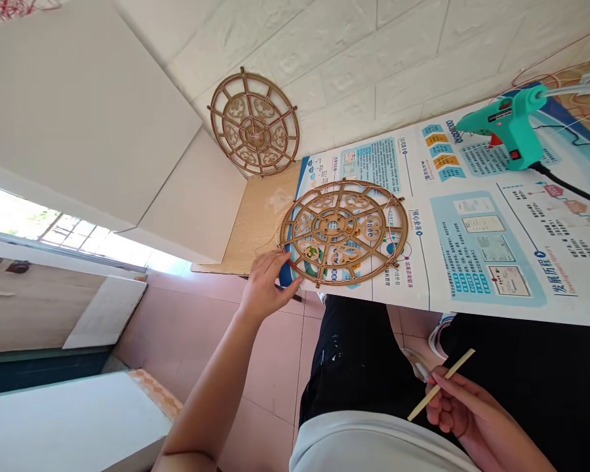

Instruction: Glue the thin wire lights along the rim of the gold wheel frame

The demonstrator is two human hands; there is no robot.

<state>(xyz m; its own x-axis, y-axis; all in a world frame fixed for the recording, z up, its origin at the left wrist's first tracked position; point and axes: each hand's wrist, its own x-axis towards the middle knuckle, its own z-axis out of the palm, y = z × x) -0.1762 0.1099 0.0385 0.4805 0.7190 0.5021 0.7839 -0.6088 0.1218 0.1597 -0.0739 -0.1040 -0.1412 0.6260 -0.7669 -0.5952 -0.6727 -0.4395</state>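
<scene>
A round brown openwork panel [344, 231], with spokes, rings and scrollwork, lies flat on a printed sheet [482, 190]. Thin wire runs along parts of it. My left hand [268, 283] grips the panel's near left rim, its thumb and fingers at the edge; the fingertips' undersides are hidden. Over my lap, my right hand [465, 403] pinches a short flat wooden stick [441, 384], held slanting and apart from the panel. A green hot glue gun [514, 128] stands on the sheet at the far right, its small light glowing red.
A second round openwork panel [253, 124] leans against the white brick-patterned wall [344, 72]. Large white boxes [78, 98] stand on the left of the wooden tabletop [263, 213]. Loose wires [570, 98] and a black cord [570, 187] lie at right.
</scene>
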